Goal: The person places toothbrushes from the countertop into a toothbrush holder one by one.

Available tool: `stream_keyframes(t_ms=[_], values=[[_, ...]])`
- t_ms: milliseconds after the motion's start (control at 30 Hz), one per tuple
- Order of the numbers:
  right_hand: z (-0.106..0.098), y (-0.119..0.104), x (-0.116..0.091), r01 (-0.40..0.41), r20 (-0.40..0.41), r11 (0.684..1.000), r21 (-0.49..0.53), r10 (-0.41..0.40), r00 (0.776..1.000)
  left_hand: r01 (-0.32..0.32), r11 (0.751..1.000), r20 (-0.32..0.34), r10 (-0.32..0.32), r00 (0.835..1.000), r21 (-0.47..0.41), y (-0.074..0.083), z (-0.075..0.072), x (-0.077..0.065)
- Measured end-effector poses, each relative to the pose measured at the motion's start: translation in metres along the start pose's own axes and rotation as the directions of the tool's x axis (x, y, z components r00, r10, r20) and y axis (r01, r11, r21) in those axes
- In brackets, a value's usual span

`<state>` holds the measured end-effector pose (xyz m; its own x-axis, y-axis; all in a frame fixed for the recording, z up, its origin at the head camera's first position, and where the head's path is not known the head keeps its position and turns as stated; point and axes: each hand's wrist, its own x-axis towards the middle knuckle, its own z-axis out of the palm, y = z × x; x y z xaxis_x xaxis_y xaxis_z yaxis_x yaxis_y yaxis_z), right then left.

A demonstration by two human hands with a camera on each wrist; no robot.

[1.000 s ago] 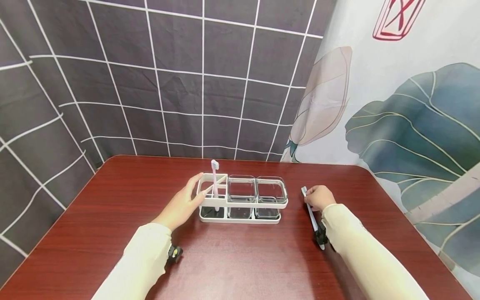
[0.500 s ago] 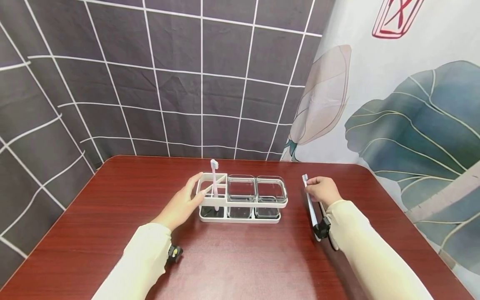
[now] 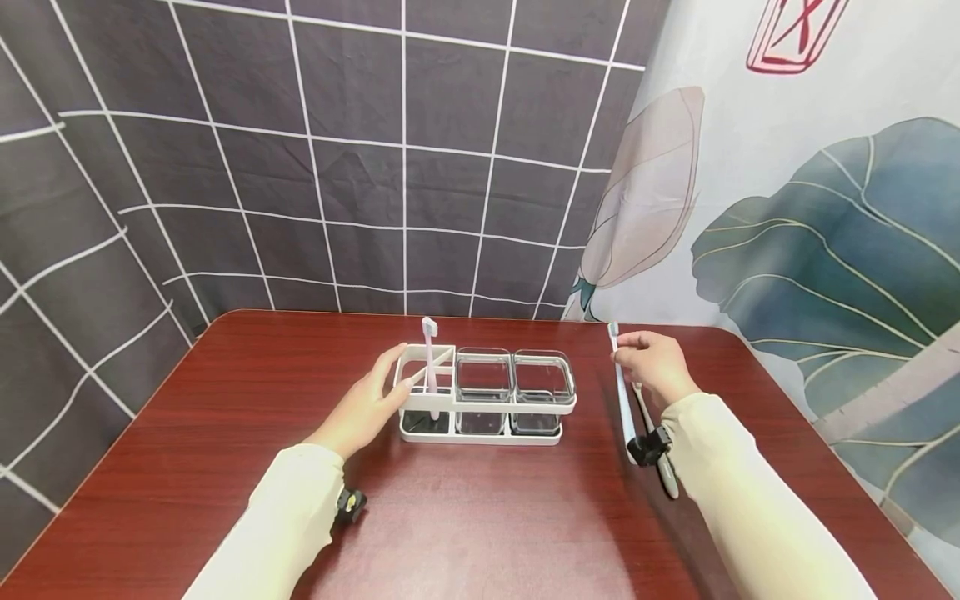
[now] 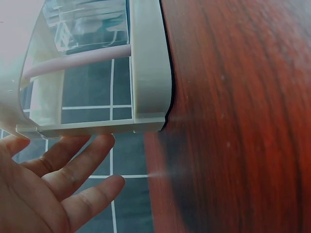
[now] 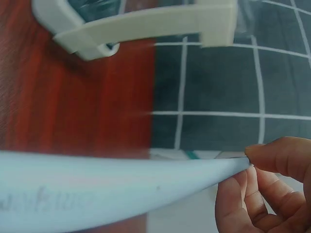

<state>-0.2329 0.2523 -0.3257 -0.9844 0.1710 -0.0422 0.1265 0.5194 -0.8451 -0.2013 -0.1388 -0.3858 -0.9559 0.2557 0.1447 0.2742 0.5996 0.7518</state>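
Note:
A white toothbrush holder (image 3: 427, 402) stands on the table. A pale pink toothbrush (image 3: 431, 358) stands in its left section. My left hand (image 3: 362, 417) rests at the holder's left end, its fingers spread and nearly straight; in the left wrist view, fingertips (image 4: 106, 141) lie right at the holder's end bar. To the right of the holder, my right hand (image 3: 654, 365) pinches a light blue toothbrush (image 3: 622, 404) near its head between thumb and fingers. Its broad handle (image 5: 97, 189) runs back beneath the wrist, bristle end pointing away from me.
Two clear square cups, a middle one (image 3: 483, 377) and a right one (image 3: 543, 377), sit in the holder. A grey toothbrush (image 3: 666, 477) lies on the red-brown table (image 3: 480, 525), partly under my right wrist. Grey tile-patterned cloth (image 3: 360, 183) hangs behind, with a floral curtain (image 3: 780, 250) at the right.
My right hand has moved up and away from me with the light blue toothbrush, uncovering the grey one on the table. The left hand and holder have stayed put.

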Motion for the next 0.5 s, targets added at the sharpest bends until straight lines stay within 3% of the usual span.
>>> stream_keyframes(t_ms=[267,500], values=[[-0.005,-0.029,-0.008,0.099,-0.028,0.987,0.125,-0.096,0.995,0.016,1.0,-0.002,-0.016,1.0,0.001,0.0,0.0,0.001],[-0.007,-0.049,-0.017,0.17,-0.049,0.933,0.318,-0.162,0.985,0.009,1.0,-0.001,-0.009,1.0,0.002,0.002,0.0,0.0]])
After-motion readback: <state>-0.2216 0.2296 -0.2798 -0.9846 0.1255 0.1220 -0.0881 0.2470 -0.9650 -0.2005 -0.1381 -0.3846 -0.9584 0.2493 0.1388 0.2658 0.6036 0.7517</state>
